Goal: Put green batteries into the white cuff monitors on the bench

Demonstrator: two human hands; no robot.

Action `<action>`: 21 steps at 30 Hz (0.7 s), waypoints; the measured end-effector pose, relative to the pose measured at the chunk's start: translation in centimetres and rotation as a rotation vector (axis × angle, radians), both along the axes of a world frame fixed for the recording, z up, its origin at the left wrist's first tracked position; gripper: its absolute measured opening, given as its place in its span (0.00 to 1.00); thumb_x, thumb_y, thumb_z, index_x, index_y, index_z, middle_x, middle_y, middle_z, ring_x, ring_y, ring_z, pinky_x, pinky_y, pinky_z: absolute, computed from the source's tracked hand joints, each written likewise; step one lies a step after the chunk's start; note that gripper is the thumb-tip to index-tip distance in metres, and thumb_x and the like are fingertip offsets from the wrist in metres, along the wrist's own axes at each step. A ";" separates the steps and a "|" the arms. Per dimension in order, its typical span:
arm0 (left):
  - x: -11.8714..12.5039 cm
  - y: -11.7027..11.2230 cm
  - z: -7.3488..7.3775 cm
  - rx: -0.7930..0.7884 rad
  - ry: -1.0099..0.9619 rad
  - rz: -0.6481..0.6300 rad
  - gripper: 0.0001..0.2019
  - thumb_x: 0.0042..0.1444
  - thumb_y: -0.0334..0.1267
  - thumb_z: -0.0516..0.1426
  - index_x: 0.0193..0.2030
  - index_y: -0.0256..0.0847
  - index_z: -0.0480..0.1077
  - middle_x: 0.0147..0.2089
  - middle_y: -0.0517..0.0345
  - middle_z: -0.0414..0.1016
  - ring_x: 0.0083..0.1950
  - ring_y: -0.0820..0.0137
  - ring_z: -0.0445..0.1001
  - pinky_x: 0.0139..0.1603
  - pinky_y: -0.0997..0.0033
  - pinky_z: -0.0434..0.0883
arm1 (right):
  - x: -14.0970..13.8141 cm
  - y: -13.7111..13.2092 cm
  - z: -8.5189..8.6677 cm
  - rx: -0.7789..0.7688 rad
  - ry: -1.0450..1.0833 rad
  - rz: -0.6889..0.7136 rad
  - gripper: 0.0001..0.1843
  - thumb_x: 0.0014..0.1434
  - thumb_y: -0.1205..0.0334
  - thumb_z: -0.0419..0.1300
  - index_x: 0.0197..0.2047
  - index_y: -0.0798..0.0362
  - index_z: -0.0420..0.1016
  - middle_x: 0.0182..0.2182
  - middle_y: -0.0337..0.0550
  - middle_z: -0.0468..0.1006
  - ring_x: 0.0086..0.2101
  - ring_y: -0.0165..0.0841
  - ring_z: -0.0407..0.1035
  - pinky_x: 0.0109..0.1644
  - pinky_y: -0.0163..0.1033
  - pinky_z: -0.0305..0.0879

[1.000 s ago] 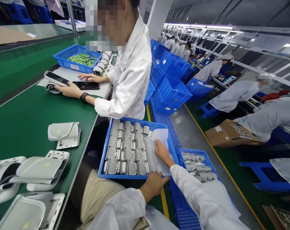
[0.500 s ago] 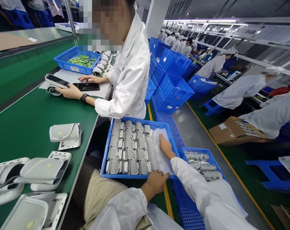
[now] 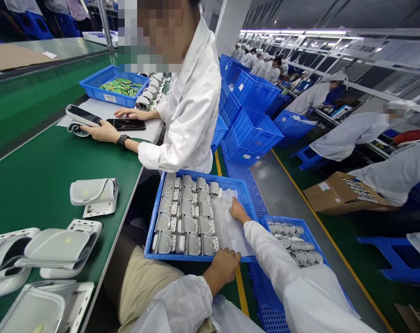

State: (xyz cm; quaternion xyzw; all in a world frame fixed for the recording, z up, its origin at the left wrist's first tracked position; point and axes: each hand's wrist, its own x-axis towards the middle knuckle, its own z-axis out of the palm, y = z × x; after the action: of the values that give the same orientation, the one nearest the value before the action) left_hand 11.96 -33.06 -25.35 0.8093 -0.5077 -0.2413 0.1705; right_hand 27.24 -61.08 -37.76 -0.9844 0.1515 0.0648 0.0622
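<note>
A blue tray [image 3: 154,217] rests on my lap, filled with rows of grey-white device parts [image 3: 184,217]. A white sheet [image 3: 227,222] covers the tray's right side. My left hand [image 3: 225,266] grips the tray's near rim, fingers curled over the edge. My right hand [image 3: 237,209] lies on the white sheet near the tray's far right, fingers pressed down on the paper.
A green conveyor table [image 3: 40,180] at left carries white cuff-like devices [image 3: 94,194]. A co-worker in a white coat [image 3: 189,106] sits ahead, holding a device beside a phone. A second blue tray [image 3: 293,240] of parts lies on the floor at right; blue crates [image 3: 251,120] are stacked beyond.
My right hand has slid along the white sheet from the middle toward the tray's far right. The left hand stays on the near rim.
</note>
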 end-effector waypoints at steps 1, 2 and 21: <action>0.0 0.1 0.0 -0.001 -0.001 0.001 0.19 0.64 0.32 0.57 0.61 0.34 0.68 0.55 0.38 0.78 0.56 0.49 0.78 0.52 0.50 0.78 | 0.2 0.0 -0.1 0.004 -0.009 -0.015 0.44 0.57 0.72 0.53 0.76 0.77 0.57 0.69 0.73 0.67 0.69 0.47 0.65 0.75 0.47 0.59; 0.0 0.1 0.0 -0.002 -0.002 0.001 0.19 0.64 0.32 0.57 0.61 0.34 0.68 0.56 0.38 0.78 0.56 0.49 0.78 0.52 0.50 0.78 | 0.3 0.1 -0.1 0.008 -0.022 -0.026 0.44 0.57 0.72 0.54 0.76 0.77 0.57 0.69 0.73 0.68 0.69 0.47 0.65 0.75 0.47 0.60; -0.1 -0.3 -0.2 0.003 0.018 -0.002 0.18 0.64 0.32 0.56 0.60 0.32 0.68 0.55 0.37 0.78 0.56 0.48 0.78 0.52 0.49 0.77 | -1.2 1.2 -1.2 0.145 -0.165 0.024 0.36 0.75 0.62 0.35 0.79 0.69 0.54 0.78 0.62 0.53 0.78 0.37 0.44 0.80 0.51 0.48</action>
State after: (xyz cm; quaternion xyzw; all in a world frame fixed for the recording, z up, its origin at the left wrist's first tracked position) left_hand 11.85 -33.38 -25.52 0.8069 -0.5066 -0.2492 0.1737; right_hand 26.02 -59.89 -39.00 -0.9810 0.1291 -0.0051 0.1449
